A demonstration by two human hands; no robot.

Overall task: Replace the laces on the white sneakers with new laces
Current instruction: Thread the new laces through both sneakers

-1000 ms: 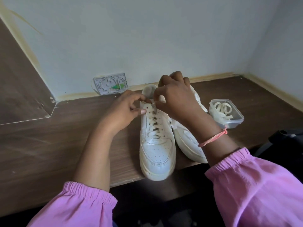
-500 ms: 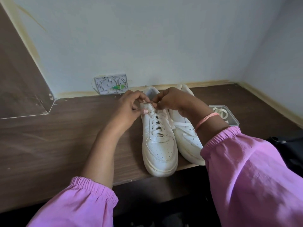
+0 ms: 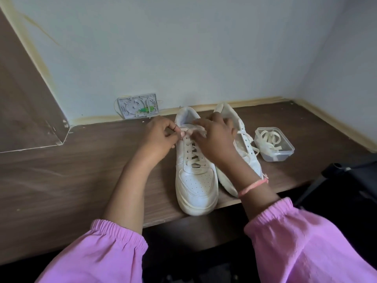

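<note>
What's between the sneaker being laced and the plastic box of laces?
In the head view, the second sneaker lies between the laced sneaker and the plastic box.

2 sneakers (image 3: 195,180), 1 tub (image 3: 285,149), 2 hands (image 3: 159,137).

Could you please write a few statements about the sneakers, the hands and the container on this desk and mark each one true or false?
1. Both hands work at the top of the laces on the left sneaker. True: the left hand and right hand pinch the lace there.
2. The plastic container is closed with a lid. False: it is open, with laces coiled inside.
3. The container stands to the right of the right sneaker. True.
4. The sneakers' toes point toward the wall. False: the toes point toward the person, at the desk's front edge.
5. The right wrist is bare. False: it wears a pink band.
</note>
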